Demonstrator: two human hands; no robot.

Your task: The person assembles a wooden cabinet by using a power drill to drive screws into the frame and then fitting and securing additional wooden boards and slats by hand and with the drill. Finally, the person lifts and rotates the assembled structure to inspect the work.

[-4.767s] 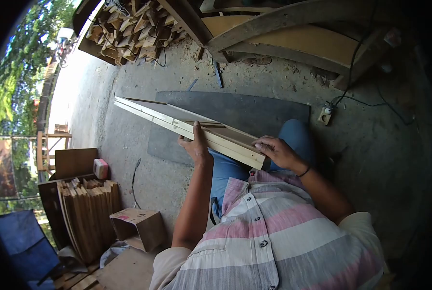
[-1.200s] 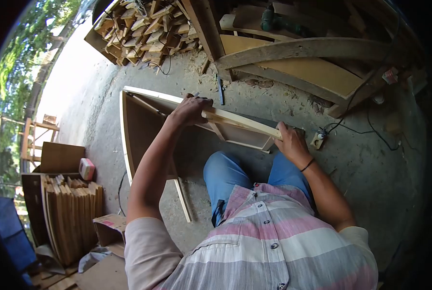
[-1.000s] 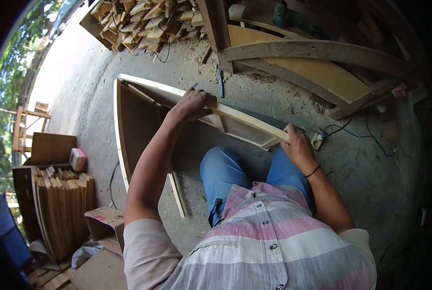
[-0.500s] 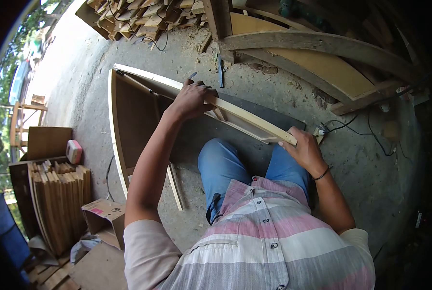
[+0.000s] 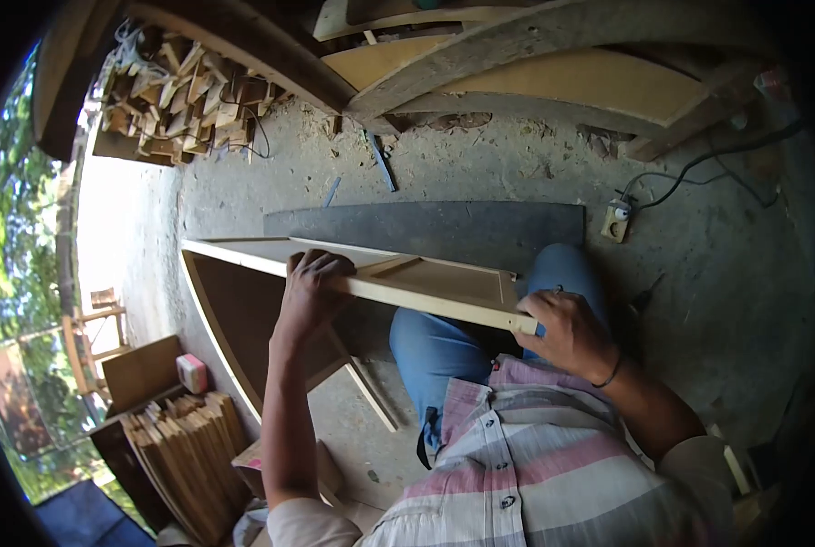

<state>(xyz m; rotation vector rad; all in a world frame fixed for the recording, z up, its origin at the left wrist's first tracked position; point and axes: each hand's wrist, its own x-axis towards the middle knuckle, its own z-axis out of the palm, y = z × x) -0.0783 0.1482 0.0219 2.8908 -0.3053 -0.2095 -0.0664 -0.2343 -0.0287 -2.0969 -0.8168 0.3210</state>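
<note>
A long pale wooden frame panel (image 5: 439, 281) lies across my lap, its near edge facing me. My left hand (image 5: 316, 284) is wrapped over that edge near the middle. At the right end, my right hand (image 5: 567, 333) grips the panel's corner, fingers curled on top. The panel meets a second panel with a dark brown inner face (image 5: 248, 305) at the far left corner, forming a V shape. A thin pale strip (image 5: 371, 396) sticks out below the brown panel. A dark flat board (image 5: 508, 225) lies on the floor beyond the frame.
Scrap wood (image 5: 184, 100) is heaped at the upper left. A large wooden structure (image 5: 553, 50) spans the top. A power socket (image 5: 616, 221) with cables sits at the right. Stacked slats (image 5: 188, 456), a cardboard box (image 5: 321, 469) and a pink-white block (image 5: 191, 373) are at lower left.
The view has shifted and turned. The frame panel now lies flatter, showing more of its upper face. Both hands remain on it.
</note>
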